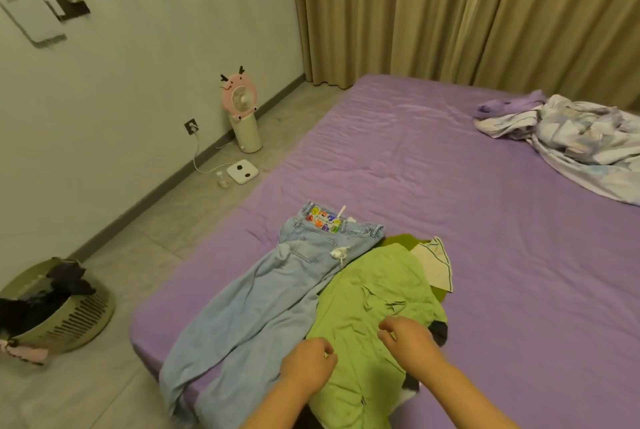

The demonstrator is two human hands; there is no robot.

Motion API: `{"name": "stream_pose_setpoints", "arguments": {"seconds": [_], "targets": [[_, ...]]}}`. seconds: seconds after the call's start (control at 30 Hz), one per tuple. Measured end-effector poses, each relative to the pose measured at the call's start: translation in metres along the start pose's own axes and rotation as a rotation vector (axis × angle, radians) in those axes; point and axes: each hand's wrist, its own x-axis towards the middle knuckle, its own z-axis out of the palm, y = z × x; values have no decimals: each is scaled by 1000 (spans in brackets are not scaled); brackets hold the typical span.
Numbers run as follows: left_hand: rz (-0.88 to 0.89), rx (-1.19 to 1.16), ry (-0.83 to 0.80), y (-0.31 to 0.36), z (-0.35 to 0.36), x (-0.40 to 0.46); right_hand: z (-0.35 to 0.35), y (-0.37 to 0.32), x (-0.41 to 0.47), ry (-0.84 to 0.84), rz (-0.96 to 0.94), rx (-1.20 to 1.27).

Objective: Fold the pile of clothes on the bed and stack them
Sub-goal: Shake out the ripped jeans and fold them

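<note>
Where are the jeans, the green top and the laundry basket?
jeans (pixel 263 300): head view, on the upper leg.
green top (pixel 367 293): head view, on its middle.
laundry basket (pixel 86 318): head view, on its slotted wall.
</note>
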Motion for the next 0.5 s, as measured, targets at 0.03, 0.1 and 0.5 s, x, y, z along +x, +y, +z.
{"name": "stream_pose_setpoints", "arguments": {"seconds": [0.03,0.1,0.5], "targets": [[18,13,-14,-5,-11,14,0,-8,11,-4,22,11],[47,30,-54,-13,-33,37,2,-20,31,-15,73,36],[138,113,-64,-25,-114,184,3,-41,133,-29,224,107]]}}
